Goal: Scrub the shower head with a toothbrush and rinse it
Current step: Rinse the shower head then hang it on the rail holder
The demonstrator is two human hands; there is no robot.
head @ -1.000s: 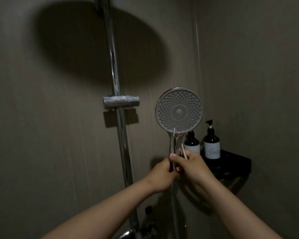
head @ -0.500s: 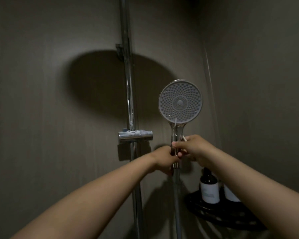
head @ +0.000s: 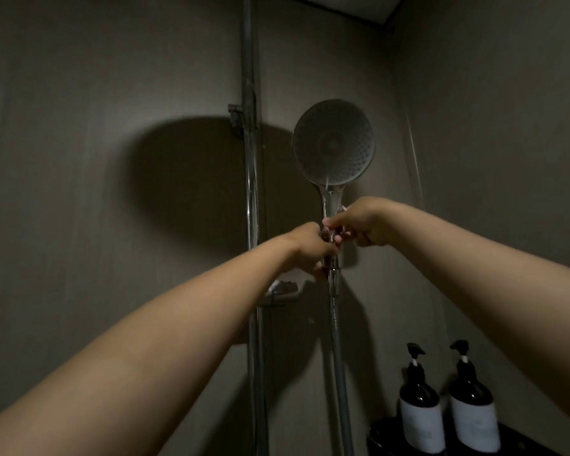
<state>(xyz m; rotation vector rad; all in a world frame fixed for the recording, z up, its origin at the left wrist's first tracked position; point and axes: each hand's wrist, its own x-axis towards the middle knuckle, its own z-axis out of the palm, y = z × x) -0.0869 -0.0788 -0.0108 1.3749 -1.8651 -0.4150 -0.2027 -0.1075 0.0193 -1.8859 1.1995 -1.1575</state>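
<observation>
**Shower corner: what we have in hand and what stands beyond**

1. Our two forearms reach in from 7 and 4 o'clock and meet just above centre.
2. Our left hand [head: 310,248] is closed around the lower handle of the shower head [head: 333,146], which we hold upright with its round face toward us at 12 o'clock.
3. Our right hand [head: 359,222] is curled against the same handle just above the left; a thin pale toothbrush [head: 327,183] seems to run up from it to the lower rim of the face, though blur hides how the fingers pinch it.
4. The hose [head: 338,357] hangs straight down toward 6 o'clock.
5. Two dark pump bottles [head: 418,413] stand side by side on a black shelf [head: 385,439] at 5 o'clock.
6. The chrome rail [head: 252,192] runs up the wall at 11 o'clock, its bracket [head: 282,291] half hidden behind our left wrist.
</observation>
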